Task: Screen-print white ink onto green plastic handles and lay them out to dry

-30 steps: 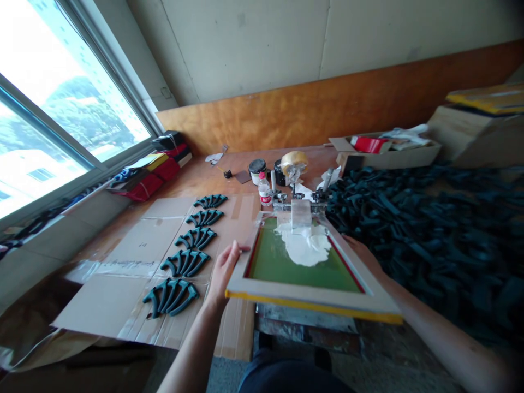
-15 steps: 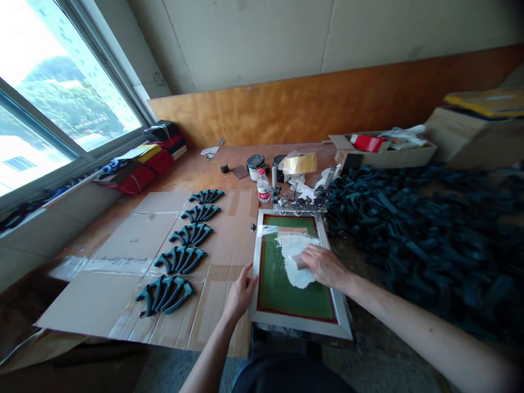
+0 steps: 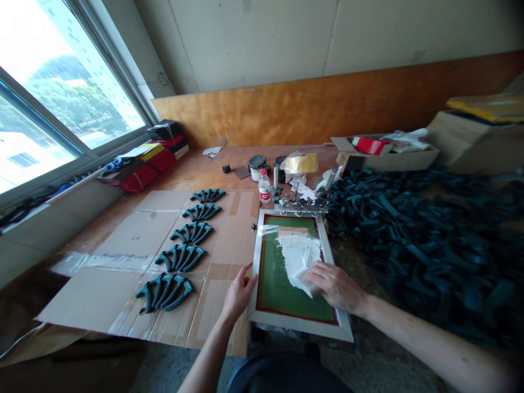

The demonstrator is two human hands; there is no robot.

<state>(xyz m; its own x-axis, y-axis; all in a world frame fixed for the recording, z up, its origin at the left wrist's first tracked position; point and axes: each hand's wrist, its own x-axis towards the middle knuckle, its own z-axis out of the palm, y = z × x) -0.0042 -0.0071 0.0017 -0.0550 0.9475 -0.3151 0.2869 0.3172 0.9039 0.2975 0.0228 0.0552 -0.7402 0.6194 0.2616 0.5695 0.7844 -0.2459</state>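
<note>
A silkscreen frame (image 3: pixel 298 326) was laid flat just beside a cardboard sheet (image 3: pixel 102 297). Its left edge was touched by the left hand (image 3: pixel 240 292), fingers spread, nothing held; on its white ink (image 3: pixel 297 262) the right hand (image 3: pixel 335 286) was pressed, fingers curled, whether anything was held being hidden.

Head-worn, facing forward and down, close, edges seemingly warped

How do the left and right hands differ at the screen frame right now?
The left hand rests at the left rim of the screen frame, with its fingers spread, while the right hand lies over the green mesh, its fingers curled. The right hand reaches the white ink-like patch; the left hand stays apart from it. Both hands are bare and at the frame.
</note>
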